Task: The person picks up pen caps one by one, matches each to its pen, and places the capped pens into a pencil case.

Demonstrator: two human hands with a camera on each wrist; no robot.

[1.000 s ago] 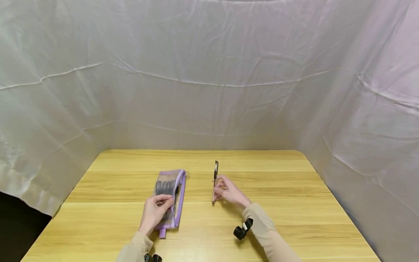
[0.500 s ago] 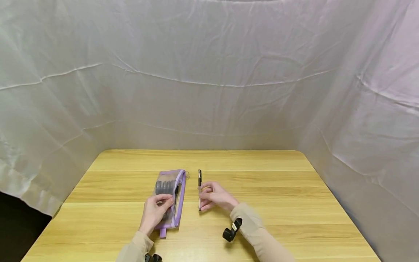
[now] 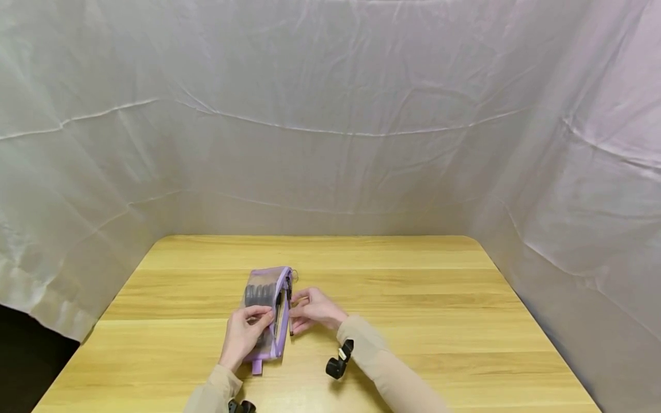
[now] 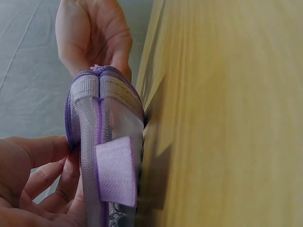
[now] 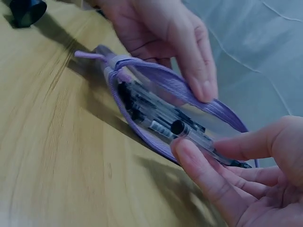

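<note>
A purple-edged mesh pencil case [image 3: 262, 274] lies on the table with its zipped mouth spread toward the right. My left hand [image 3: 245, 335] pinches the upper edge of that mouth between thumb and fingers. Several pens [image 5: 156, 109] show inside the case in the right wrist view. My right hand [image 3: 316, 310] grips a clear-barrelled pen with black ends [image 5: 199, 139] between thumb and fingers, right at the mouth. In the left wrist view, a purple fabric tab [image 4: 116, 170] sticks out from the near end of the case.
The wooden table [image 3: 439, 321] extends to both sides and behind the case. Grey cloth [image 3: 330, 160] hangs around its back and sides. A black wrist camera [image 3: 338, 364] sits below the right sleeve.
My right hand has carried the pen leftward from the middle of the table up to the pencil case's mouth. The left hand and the case stay in place.
</note>
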